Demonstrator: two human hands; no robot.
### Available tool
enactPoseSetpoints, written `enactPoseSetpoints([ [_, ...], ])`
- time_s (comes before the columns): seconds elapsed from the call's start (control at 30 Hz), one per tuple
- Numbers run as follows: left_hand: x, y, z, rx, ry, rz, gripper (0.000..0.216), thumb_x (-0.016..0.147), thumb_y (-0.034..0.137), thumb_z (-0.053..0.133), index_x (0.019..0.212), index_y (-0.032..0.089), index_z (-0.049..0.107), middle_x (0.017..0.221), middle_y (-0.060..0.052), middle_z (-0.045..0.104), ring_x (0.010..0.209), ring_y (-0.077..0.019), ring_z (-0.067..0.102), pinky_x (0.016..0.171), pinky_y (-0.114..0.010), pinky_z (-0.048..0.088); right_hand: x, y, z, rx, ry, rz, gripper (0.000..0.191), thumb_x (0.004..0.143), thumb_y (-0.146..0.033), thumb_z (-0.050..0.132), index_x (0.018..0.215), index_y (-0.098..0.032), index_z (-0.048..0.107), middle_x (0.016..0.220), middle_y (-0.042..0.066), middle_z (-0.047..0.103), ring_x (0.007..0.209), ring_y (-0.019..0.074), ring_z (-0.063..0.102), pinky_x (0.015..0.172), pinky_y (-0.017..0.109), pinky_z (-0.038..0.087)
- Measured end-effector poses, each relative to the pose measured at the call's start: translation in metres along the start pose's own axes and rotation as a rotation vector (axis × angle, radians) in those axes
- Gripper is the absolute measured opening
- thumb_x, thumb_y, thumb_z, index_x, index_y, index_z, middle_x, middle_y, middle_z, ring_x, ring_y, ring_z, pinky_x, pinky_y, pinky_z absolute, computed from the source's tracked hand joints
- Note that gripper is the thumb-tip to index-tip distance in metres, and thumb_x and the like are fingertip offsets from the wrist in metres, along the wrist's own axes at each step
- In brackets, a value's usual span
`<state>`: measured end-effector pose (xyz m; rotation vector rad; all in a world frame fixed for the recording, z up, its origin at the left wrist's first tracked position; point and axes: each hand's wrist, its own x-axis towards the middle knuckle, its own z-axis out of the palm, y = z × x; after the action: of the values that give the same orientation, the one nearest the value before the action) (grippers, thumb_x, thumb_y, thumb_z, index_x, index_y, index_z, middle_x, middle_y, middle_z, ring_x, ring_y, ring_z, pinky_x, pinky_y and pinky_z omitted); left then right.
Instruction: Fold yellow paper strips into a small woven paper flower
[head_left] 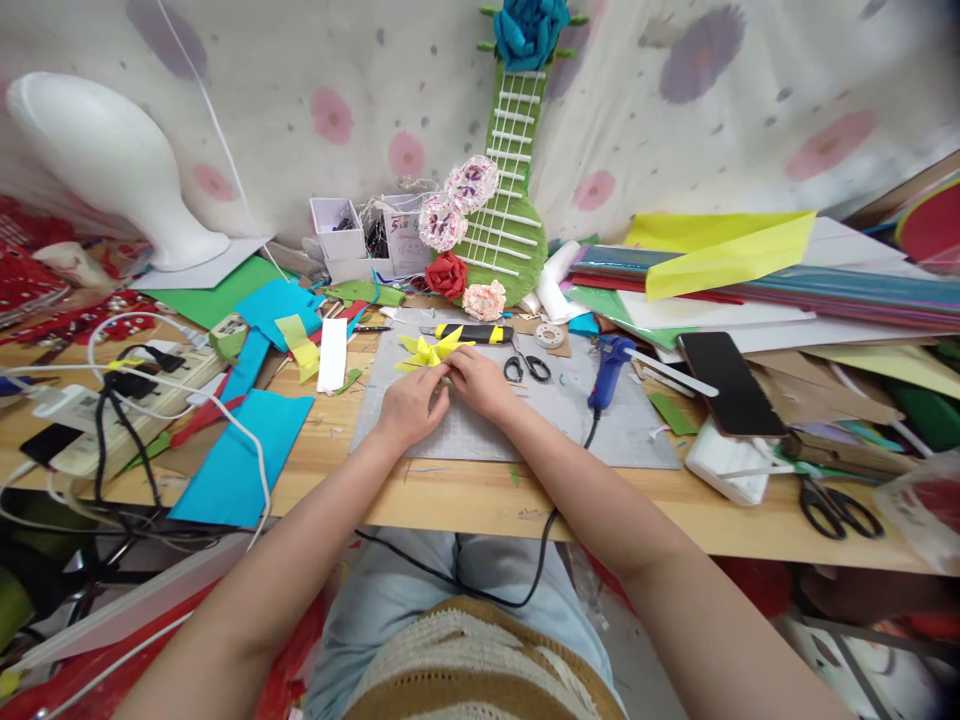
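Observation:
Both hands meet over a grey cutting mat on the wooden table. My left hand and my right hand have their fingers curled and pressed together at a spiky yellow folded-paper piece that lies on the mat just beyond the fingertips. The fingertips of both hands pinch its near edge. A yellow-and-black utility knife lies right behind the paper piece, and small black scissors rest to its right.
A blue glue gun with a black cord lies right of the mat. A black phone, larger scissors, stacked coloured paper, a green paper guitar, blue paper sheets, a power strip and a white foam head crowd the table.

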<state>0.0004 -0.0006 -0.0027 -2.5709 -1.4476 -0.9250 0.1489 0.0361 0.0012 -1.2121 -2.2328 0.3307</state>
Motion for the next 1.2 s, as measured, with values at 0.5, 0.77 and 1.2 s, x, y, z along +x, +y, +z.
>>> enactPoseSetpoints([
  [0.5, 0.002, 0.003, 0.002, 0.045, 0.12, -0.484, 0.025, 0.07, 0.042, 0.062, 0.084, 0.022, 0.054, 0.07, 0.003, 0.066, 0.059, -0.0145, 0.059, 0.053, -0.025, 0.033, 0.006, -0.003, 0.004, 0.197, 0.084, 0.034, 0.006, 0.08, -0.014, 0.053, 0.079, -0.017, 0.058, 0.085, 0.004, 0.059, 0.08, 0.014, 0.052, 0.073, 0.026, 0.041],
  [0.77, 0.003, -0.001, 0.002, 0.019, 0.083, -0.547, 0.016, 0.073, 0.04, 0.059, 0.072, 0.025, 0.065, 0.066, 0.0, 0.069, 0.059, -0.0166, 0.059, 0.052, -0.026, 0.03, 0.007, -0.01, 0.008, 0.238, 0.089, 0.024, 0.006, 0.08, -0.014, 0.052, 0.077, -0.017, 0.057, 0.083, 0.004, 0.057, 0.078, 0.0137, 0.052, 0.071, 0.026, 0.041],
  [1.2, -0.001, -0.007, 0.002, 0.24, 0.086, -0.349, 0.007, 0.069, 0.025, 0.057, 0.071, 0.021, 0.061, 0.069, -0.006, 0.063, 0.07, -0.0222, 0.057, 0.058, -0.031, 0.034, 0.005, 0.0, -0.004, 0.149, 0.092, -0.018, 0.008, 0.081, -0.016, 0.051, 0.08, -0.017, 0.059, 0.087, 0.005, 0.057, 0.08, 0.0144, 0.052, 0.071, 0.025, 0.04],
])
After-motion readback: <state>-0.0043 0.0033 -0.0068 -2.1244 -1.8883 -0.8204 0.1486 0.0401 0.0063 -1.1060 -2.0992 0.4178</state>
